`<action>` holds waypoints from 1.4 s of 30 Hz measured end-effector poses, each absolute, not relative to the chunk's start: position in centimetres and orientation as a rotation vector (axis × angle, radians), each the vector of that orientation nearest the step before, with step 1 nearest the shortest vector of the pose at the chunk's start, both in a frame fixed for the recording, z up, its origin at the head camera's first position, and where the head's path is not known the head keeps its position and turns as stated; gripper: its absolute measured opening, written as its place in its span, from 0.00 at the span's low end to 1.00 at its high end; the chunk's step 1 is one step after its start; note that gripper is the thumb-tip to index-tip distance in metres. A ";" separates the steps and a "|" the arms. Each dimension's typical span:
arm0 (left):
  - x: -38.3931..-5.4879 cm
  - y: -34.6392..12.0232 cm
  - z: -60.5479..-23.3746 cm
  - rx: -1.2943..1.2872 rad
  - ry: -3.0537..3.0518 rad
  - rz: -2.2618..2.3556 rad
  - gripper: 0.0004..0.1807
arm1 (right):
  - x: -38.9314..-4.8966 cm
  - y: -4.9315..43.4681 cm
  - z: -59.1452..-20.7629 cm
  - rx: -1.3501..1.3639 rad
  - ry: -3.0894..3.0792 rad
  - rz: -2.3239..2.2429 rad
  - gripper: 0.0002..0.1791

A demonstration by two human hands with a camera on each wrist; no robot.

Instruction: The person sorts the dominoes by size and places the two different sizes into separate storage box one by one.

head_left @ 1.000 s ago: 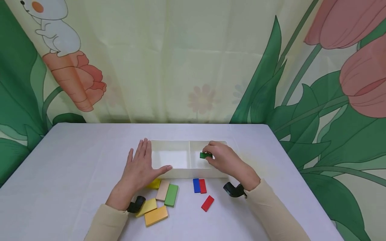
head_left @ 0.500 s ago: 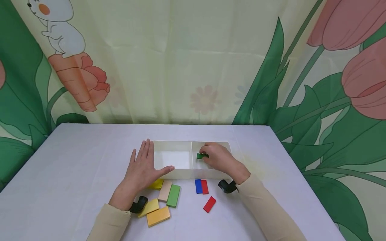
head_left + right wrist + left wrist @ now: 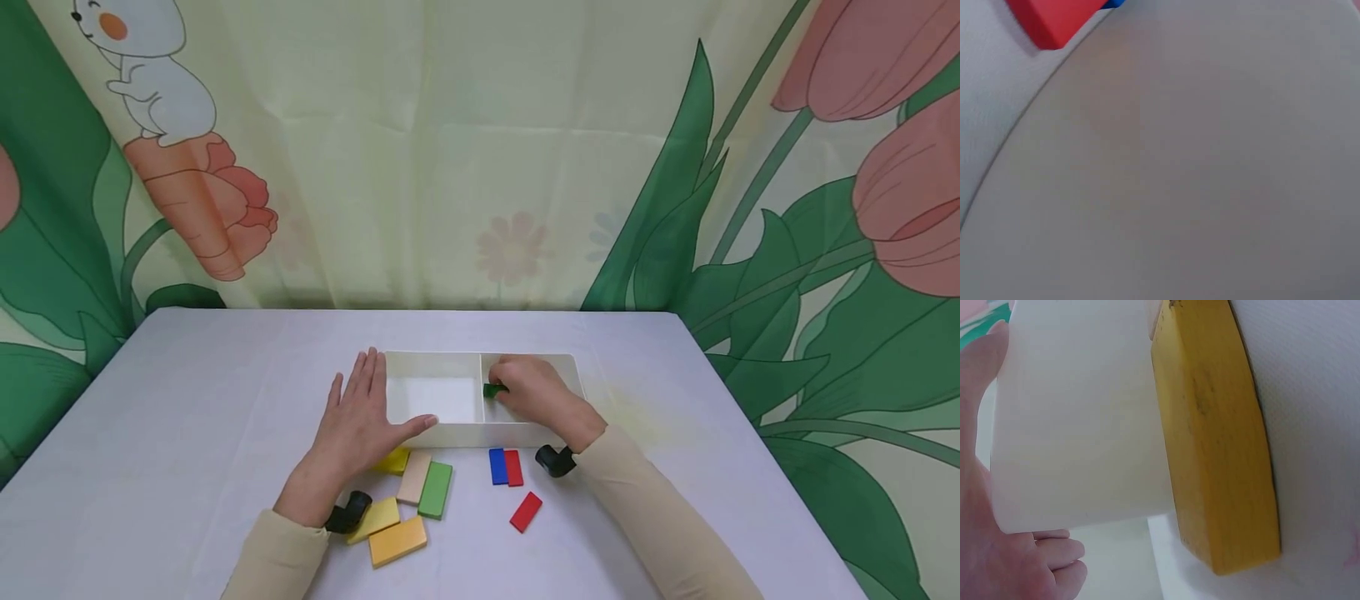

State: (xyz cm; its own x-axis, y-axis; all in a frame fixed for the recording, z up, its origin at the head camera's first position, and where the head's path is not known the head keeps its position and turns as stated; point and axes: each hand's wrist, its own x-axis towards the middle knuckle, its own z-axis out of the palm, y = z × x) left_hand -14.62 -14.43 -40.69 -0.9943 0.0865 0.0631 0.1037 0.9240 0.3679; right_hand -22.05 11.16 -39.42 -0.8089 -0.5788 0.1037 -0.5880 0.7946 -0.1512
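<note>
A white two-compartment box (image 3: 468, 436) stands on the table. My left hand (image 3: 358, 425) lies along its left end with straight fingers, the thumb reaching over the front rim. Inside the right compartment, close to the divider, my right hand (image 3: 534, 392) pinches a small dark green block (image 3: 492, 390); the hand covers part of the block. In the left wrist view, the box wall (image 3: 1079, 425) appears with a yellow block (image 3: 1219, 444) beside it. The right wrist view is mostly filled by the box's wall (image 3: 1179, 156), and the right hand's fingers do not show there.
In front of the box lie yellow, beige (image 3: 415, 478), light green (image 3: 435, 491) and orange (image 3: 398, 542) blocks. Farther right, a blue block (image 3: 498, 467) touches a red block (image 3: 513, 468). Another red block (image 3: 526, 512) lies nearer. A printed cloth hangs behind the table.
My right hand has moved left and slightly lower with the dark green block, toward the divider. The left hand keeps its place on the box. The head view has shifted slightly.
</note>
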 end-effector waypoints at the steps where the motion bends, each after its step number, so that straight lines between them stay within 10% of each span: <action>1: -14.6 -14.4 -40.7 -0.149 -3.042 -0.586 0.69 | -22.1 11.1 -39.5 0.964 -2.912 0.240 0.06; 42: -14.7 -14.4 -40.7 -0.164 -3.031 -0.616 0.69 | -23.1 10.4 -39.7 0.776 -2.939 0.123 0.06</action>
